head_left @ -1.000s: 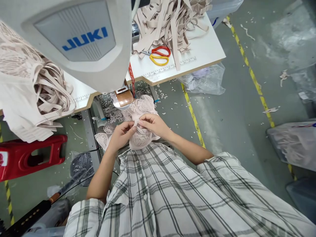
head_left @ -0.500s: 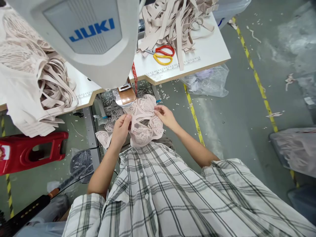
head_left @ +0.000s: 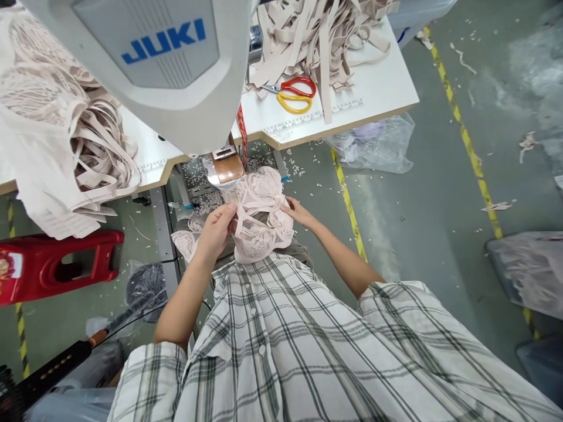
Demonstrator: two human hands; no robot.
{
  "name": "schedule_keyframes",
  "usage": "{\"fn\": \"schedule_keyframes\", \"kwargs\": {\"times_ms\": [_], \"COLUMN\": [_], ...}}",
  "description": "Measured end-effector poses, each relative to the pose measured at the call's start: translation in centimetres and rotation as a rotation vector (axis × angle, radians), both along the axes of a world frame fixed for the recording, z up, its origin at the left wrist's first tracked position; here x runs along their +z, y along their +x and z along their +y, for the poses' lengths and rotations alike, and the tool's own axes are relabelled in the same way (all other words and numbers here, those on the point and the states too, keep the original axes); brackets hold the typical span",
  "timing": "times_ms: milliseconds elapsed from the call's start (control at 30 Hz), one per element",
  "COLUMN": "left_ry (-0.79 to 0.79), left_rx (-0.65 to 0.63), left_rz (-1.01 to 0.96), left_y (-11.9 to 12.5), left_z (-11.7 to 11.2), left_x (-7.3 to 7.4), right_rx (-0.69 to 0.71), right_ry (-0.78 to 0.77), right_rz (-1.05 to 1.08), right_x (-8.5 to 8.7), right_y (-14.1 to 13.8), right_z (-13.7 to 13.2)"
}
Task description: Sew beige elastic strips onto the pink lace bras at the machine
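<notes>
A pale pink lace bra [head_left: 257, 241] lies spread over my lap, its far part against the end of the sewing machine's arm [head_left: 226, 170]. My left hand [head_left: 219, 225] pinches a band at the bra's left side between thumb and fingers. At the opposite edge, my right hand [head_left: 299, 212] holds the lace with its fingertips; some of those fingers are tucked behind the fabric. Another lace piece [head_left: 185, 241] hangs to the left, partly behind my left wrist. The machine's white head [head_left: 176, 76] rises just beyond the bra.
On the right tabletop [head_left: 391, 88] lie a heap of beige straps [head_left: 303, 41] and red-and-yellow scissors [head_left: 297, 95]. Lace pieces and straps [head_left: 94, 146] are piled on the left. A red plastic stool [head_left: 57, 266] stands on the floor at left. A plastic bag [head_left: 373, 143] sits below the right table edge.
My right hand has shifted slightly right and down along the bra's edge. A strap now lies across the bra's middle opening. My left hand keeps its pinch.
</notes>
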State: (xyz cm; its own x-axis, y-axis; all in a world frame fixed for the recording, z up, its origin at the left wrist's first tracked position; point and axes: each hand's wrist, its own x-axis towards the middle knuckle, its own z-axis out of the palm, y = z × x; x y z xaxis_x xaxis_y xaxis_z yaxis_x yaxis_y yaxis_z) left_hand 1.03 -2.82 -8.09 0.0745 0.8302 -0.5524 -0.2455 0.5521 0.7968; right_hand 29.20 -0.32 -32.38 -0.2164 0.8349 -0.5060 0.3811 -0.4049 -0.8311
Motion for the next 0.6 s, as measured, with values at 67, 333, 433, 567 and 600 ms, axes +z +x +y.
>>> {"fn": "schedule_keyframes", "kwargs": {"times_ms": [67, 333, 433, 567, 600], "left_ry": [-0.012, 0.034, 0.030, 0.019, 0.018], "left_rx": [-0.003, -0.025, -0.037, -0.067, -0.080], "left_rz": [0.023, 0.107, 0.114, 0.125, 0.142], "left_y": [0.0, -0.2, 0.1, -0.1, -0.6], "left_z": [0.0, 0.0, 0.1, 0.1, 0.2], "left_x": [0.2, 0.8, 1.1, 0.8, 0.5], "right_rx": [-0.002, -0.005, 0.004, 0.011, -0.008], "right_ry": [0.036, 0.269, 0.276, 0.233, 0.225], "right_rz": [-0.025, -0.045, -0.004, 0.013, 0.018], "right_x": [-0.1, 3.0, 3.8, 5.1, 5.7], "right_y": [-0.1, 0.6, 0.1, -0.5, -0.5], "right_z": [0.3, 0.6, 1.1, 1.8, 1.8]}}
